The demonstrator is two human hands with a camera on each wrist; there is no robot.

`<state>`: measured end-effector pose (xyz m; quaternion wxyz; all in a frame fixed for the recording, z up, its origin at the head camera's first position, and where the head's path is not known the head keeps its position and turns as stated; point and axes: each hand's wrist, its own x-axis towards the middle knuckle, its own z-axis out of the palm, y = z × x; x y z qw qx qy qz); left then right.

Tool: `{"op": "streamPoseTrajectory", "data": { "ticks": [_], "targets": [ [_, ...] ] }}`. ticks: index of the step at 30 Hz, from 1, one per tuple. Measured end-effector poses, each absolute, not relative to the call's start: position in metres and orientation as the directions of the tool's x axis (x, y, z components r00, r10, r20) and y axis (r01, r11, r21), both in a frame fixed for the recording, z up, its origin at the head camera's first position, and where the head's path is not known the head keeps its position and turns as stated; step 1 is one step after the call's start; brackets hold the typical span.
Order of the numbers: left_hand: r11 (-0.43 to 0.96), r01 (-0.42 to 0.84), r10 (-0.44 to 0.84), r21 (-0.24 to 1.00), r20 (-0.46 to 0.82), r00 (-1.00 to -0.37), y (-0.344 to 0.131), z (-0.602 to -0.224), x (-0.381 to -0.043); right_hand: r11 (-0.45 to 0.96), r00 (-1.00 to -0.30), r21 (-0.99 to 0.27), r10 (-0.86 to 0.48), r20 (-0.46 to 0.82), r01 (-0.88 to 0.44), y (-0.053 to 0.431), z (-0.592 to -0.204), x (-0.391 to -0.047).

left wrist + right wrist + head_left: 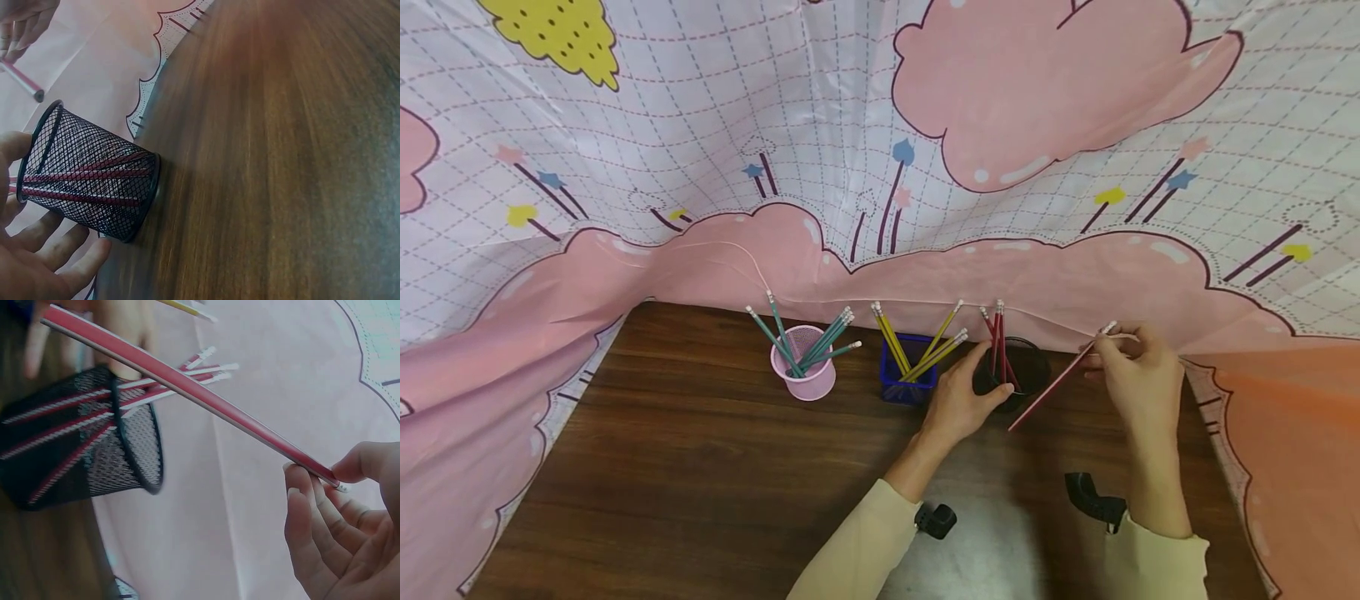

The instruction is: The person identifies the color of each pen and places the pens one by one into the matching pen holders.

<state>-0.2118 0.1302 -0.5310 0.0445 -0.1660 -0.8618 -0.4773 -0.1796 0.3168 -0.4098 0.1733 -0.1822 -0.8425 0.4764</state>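
My left hand (957,400) holds a black mesh pencil cup (1034,368), its thumb at the rim and its fingers round the side. Inside that cup lean several red pencils (1002,337), eraser ends up. To the right, my right hand (1146,383) pinches another red pencil (1054,386) close to its eraser end. That pencil slants down to the left, its lower end in front of the cup as the head camera sees it. In the right wrist view, thumb and fingertips grip the pencil (206,403), and the mesh cup (137,450) stands behind it.
A blue mesh cup (904,393) with several yellow pencils (936,354) stands just left of my left hand. Farther left is a pink mesh cup (811,387) with several green pencils (829,337). All stand on a dark wooden table (700,467) before a patterned pink-and-white cloth (715,267).
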Motion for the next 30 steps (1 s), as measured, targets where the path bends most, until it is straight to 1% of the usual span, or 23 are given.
{"op": "streamPoseTrajectory", "data": {
  "ticks": [5,10,15,18,24,30],
  "targets": [
    [0.477,0.321,0.240,0.818,0.230,-0.943,0.130,-0.531,-0.212,0.406,-0.849,-0.907,0.514,0.123,0.114,0.321,-0.401,-0.190],
    [0.479,0.313,0.240,0.820,0.221,-0.945,0.130,-0.531,-0.212,0.351,-0.843,-0.932,0.526,0.118,0.089,0.323,-0.396,-0.195],
    [0.474,0.308,0.244,0.825,0.213,-0.946,0.130,-0.532,-0.212,0.261,-0.835,-0.964,0.541,0.105,0.048,0.322,-0.385,-0.199],
    [0.475,0.316,0.241,0.822,0.223,-0.944,0.129,-0.533,-0.211,0.275,-0.827,-0.961,0.548,0.125,0.038,0.320,-0.381,-0.203],
    [0.486,0.309,0.238,0.818,0.217,-0.947,0.131,-0.534,-0.211,0.384,-0.808,-0.921,0.561,0.178,0.063,0.324,-0.388,-0.210],
    [0.481,0.313,0.237,0.819,0.222,-0.946,0.130,-0.533,-0.211,0.399,-0.812,-0.916,0.550,0.197,0.048,0.324,-0.394,-0.213]
  ]
}}
